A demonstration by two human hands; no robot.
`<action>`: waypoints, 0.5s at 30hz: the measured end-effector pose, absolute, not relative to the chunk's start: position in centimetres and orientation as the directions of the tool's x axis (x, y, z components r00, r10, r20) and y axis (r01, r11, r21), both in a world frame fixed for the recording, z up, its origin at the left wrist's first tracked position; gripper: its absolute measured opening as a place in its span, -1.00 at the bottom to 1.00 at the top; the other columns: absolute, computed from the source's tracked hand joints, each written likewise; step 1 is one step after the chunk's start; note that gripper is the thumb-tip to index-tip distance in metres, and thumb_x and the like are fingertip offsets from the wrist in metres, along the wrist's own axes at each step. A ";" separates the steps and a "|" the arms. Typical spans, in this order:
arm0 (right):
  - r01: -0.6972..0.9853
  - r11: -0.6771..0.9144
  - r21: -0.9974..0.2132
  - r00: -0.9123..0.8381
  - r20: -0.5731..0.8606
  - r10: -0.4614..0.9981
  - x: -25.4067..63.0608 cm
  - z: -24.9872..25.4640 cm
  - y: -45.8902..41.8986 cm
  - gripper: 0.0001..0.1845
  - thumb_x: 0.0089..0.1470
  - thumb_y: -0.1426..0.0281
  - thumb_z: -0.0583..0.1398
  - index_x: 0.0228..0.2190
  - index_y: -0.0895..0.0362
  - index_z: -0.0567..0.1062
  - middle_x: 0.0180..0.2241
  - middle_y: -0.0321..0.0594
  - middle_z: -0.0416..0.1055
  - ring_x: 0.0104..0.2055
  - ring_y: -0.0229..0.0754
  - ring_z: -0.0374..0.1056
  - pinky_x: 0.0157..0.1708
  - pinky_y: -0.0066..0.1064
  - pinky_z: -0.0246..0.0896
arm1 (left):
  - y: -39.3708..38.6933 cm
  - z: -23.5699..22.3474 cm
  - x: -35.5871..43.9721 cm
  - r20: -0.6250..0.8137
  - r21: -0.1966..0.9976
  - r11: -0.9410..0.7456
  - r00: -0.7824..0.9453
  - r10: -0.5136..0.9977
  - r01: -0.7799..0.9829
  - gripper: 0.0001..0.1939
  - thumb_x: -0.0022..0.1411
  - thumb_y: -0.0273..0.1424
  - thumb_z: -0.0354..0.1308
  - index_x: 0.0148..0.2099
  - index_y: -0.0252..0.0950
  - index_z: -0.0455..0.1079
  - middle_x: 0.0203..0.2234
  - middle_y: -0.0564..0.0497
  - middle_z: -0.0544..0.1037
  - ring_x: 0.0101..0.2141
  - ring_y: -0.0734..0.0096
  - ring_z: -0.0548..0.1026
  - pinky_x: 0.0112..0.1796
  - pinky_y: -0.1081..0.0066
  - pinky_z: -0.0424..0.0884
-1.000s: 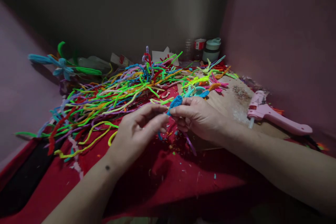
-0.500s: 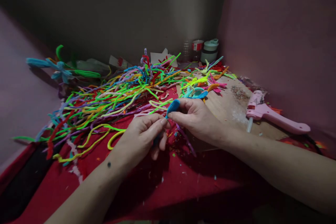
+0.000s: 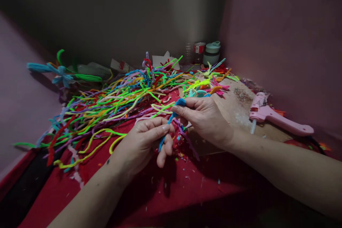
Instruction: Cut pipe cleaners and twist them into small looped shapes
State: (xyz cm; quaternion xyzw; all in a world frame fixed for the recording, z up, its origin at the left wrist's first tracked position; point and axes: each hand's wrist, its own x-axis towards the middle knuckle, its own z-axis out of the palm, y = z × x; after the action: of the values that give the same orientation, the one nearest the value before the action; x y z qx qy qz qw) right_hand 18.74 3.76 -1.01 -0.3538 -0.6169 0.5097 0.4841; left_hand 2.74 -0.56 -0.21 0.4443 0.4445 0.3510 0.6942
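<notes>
A blue pipe cleaner [image 3: 172, 117] is stretched between my two hands in the middle of the head view. My left hand [image 3: 152, 135] pinches its lower length between thumb and forefinger, and the tail end pokes out below the thumb. Higher up, my right hand [image 3: 203, 115] grips the folded, thicker upper part between thumb and fingers. Part of that fold is hidden by my right fingers. Just under my right hand a purple pipe cleaner [image 3: 188, 140] lies on the red cloth [image 3: 197, 188].
A heap of many-coloured pipe cleaners [image 3: 117, 96] spreads to the left and back. At right, a pink glue gun [image 3: 278, 117] rests on cardboard [image 3: 227, 103]. A blue pipe-cleaner flower [image 3: 62, 74] stands far left. A lidded bottle [image 3: 212, 53] is at the back.
My left hand has slid down the blue pipe cleaner, away from the fold, so more of its length shows between my hands. My right hand has turned slightly and covers more of the fold.
</notes>
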 end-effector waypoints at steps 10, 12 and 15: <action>-0.178 0.120 -0.977 -0.362 0.178 0.915 18.4 -2.1 3.8 -0.70 -0.05 0.24 0.24 -0.62 0.20 0.40 -0.62 -0.39 0.18 -0.56 -0.39 0.02 -0.54 -0.50 -0.05 | -0.4 0.1 2.7 -0.391 0.917 0.342 0.291 0.873 0.208 -0.77 0.18 -0.26 0.10 -0.40 -0.34 0.31 -0.69 0.03 0.49 -0.84 0.65 0.24 -0.79 0.66 0.04; -0.138 0.120 -0.983 -0.341 0.161 0.926 18.2 -2.1 3.7 -0.68 -0.01 0.22 0.21 -0.61 0.20 0.40 -0.64 -0.39 0.20 -0.58 -0.39 0.05 -0.56 -0.50 -0.03 | -0.1 0.3 2.2 -0.360 0.918 0.300 0.226 0.905 0.261 -0.75 0.14 -0.25 0.14 -0.44 -0.35 0.32 -0.69 0.04 0.48 -0.84 0.70 0.18 -0.79 0.66 0.00; -0.022 0.137 -0.990 -0.401 0.134 0.906 18.0 -2.1 3.5 -0.60 0.05 0.17 0.15 -0.65 0.19 0.38 -0.70 -0.38 0.20 -0.63 -0.40 0.07 -0.61 -0.52 -0.05 | 0.7 0.6 1.1 -0.221 0.961 0.196 0.117 0.968 0.198 -0.79 0.09 -0.27 0.19 -0.41 -0.33 0.36 -0.62 0.08 0.48 -0.77 0.68 0.25 -0.72 0.64 0.11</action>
State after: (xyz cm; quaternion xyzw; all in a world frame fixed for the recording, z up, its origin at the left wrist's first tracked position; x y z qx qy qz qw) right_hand 18.03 3.54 -2.12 -0.3526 -0.6272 0.5542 0.4185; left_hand 1.13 0.73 0.57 0.5220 0.5583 0.3602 0.5349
